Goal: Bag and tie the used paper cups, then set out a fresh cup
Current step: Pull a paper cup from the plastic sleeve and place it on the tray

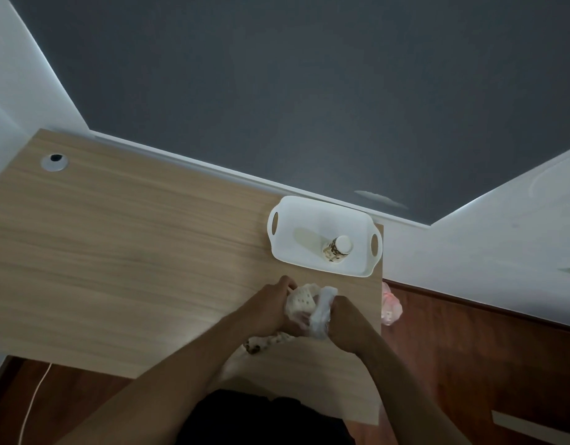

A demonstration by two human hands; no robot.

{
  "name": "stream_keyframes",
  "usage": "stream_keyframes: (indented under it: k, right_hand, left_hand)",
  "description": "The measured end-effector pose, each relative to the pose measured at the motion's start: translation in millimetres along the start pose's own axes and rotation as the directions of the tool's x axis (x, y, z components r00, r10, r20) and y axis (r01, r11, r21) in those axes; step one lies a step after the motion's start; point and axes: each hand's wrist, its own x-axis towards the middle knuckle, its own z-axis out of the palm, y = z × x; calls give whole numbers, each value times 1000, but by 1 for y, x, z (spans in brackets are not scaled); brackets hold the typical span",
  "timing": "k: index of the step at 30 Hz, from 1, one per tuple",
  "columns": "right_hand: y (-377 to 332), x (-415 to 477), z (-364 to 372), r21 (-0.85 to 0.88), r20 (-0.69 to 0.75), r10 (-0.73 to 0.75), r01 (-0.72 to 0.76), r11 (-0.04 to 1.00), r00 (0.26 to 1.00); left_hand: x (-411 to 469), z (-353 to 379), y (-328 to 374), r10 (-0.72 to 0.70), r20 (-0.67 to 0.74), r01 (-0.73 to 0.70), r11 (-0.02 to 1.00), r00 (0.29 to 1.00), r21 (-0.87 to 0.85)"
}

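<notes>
A clear plastic bag (pixel 320 311) with patterned paper cups (pixel 301 301) inside lies on the wooden desk near its right edge. My left hand (pixel 270 308) grips the bag's left side and my right hand (pixel 346 322) grips its twisted right part. Part of a patterned cup (pixel 261 345) shows under my left wrist. On the white tray (pixel 296 261) at the back right stands an upside-down stack of patterned paper cups (pixel 336 248).
The wooden desk (pixel 132 252) runs left to a cable hole (pixel 54 162). Its right edge is right beside my hands. A pink bag (pixel 391 308) lies on the brown floor to the right. A white cable (pixel 33 403) hangs below the desk's front.
</notes>
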Motion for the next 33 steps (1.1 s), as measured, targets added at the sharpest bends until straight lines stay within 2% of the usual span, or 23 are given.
stream_keyframes:
  k: [3, 4, 6, 9, 12, 16, 19, 23, 25, 28, 30, 33]
  right_hand:
    - [-4, 2, -16, -123, 5, 170, -168, 978, 985]
    - [-6, 2, -20, -103, 23, 177, -174, 979, 984]
    - [-9, 2, -28, -14, 21, 97, -97, 995, 995]
    - [-16, -6, -42, 48, -54, 183, -181, 982, 982]
    - [-24, -11, -52, 79, -66, 193, -187, 979, 979]
    - [-32, -17, -73, 260, -284, 235, -161, 952, 930]
    - [-23, -23, -96, 424, -382, 320, -144, 894, 867]
    - [-20, -30, -93, 675, -262, 395, -125, 727, 881]
    - [-21, -29, -81, 777, -167, 374, -112, 619, 912]
    - [-26, -27, -63, 833, -27, 311, -151, 532, 950]
    - [-24, -26, -59, 808, 7, 315, -191, 558, 949]
    - [-13, -27, -65, 770, -72, 317, -150, 620, 946]
  left_hand:
    - [1, -5, -10, -15, 30, 17, 997, 999, -72]
    - [1, -7, -12, -18, 37, 21, 997, 999, -74]
    - [1, -9, -16, -25, 37, 27, 998, 999, -58]
    - [2, -10, -19, -18, -5, 18, 1000, 1000, 24]
    - [1, -11, -18, -7, -38, 11, 995, 999, 103]
    - [-2, -23, -34, -98, -126, 115, 984, 987, 135]
    - [-6, -33, -49, -208, -175, 214, 977, 962, 18]
    - [-2, -31, -32, -284, -198, 262, 956, 938, -131]
    - [4, -23, -16, -304, -186, 263, 940, 934, -218]
    - [15, -9, 3, -267, -204, 207, 940, 942, -272]
    - [20, -1, 14, -157, -252, 98, 968, 955, -232]
    - [26, 5, 27, -71, -301, 6, 977, 951, -214]
